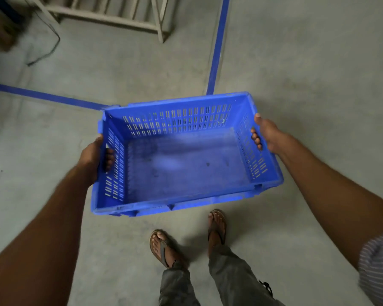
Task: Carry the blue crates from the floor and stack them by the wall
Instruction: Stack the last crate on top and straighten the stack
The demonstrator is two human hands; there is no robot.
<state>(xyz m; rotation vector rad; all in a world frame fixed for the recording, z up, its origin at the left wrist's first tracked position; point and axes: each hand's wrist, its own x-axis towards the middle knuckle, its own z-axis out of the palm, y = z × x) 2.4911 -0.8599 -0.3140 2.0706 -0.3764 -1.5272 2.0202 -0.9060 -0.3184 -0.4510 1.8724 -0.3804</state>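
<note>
The person holds a blue crate (186,164) out in front of them, lifted clear of the grey concrete floor (307,85) and about level, with its open top facing up. The left hand (93,157) grips the crate's left end wall, its fingers (108,157) curled through the handle slot so that the tips show inside the crate, and its thumb lies against the rim. The right hand (266,134) grips the opposite end the same way, fingers (256,139) hooked through that slot and thumb stretched along the top edge. The crate's walls are slotted, and its flat bottom is scuffed with a few dark spots. Just below the near rim I see two feet in brown sandals (161,248), with grey trousers (226,268) above them and a striped sleeve (378,268) at the right elbow. A blue line (217,47) marked on the floor runs away beyond the crate, and another (42,96) comes in from the left; both pass behind it. Farther off stands a pale wooden frame (111,16), with a dark cable (51,47) trailing on the floor beside it.
</note>
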